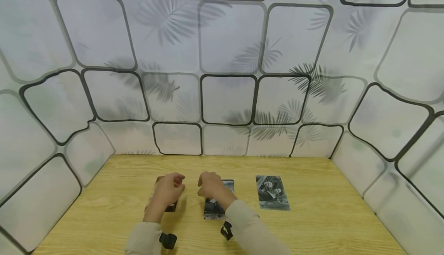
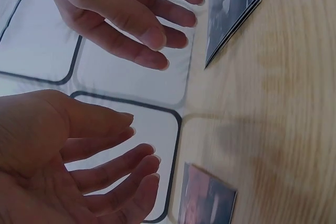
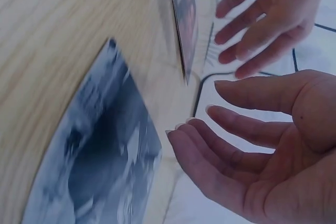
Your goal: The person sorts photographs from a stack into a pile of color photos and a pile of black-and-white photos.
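Note:
My left hand [image 1: 169,188] hovers over the left photo [image 1: 171,207], covering much of it in the head view. Its fingers are loosely bent with nothing between them, as the left wrist view shows of the same hand [image 2: 100,166]. Above the middle photo stack [image 1: 213,209] is my right hand [image 1: 211,185], its relaxed fingers [image 3: 236,163] also holding nothing. The stack's top picture [image 3: 113,145] is black-and-white, and layered edges show along its side in the left wrist view. Reddish-brown tones mark the left photo [image 2: 207,198]. Both hands are apart from the prints.
A third black-and-white photo [image 1: 273,193], showing figures, lies flat to the right of the hands. The light wood table [image 1: 322,208] meets white patterned sheeting [image 1: 225,100] at the back and both sides. Dark wrist cameras [image 1: 168,241] sit at the cuffs.

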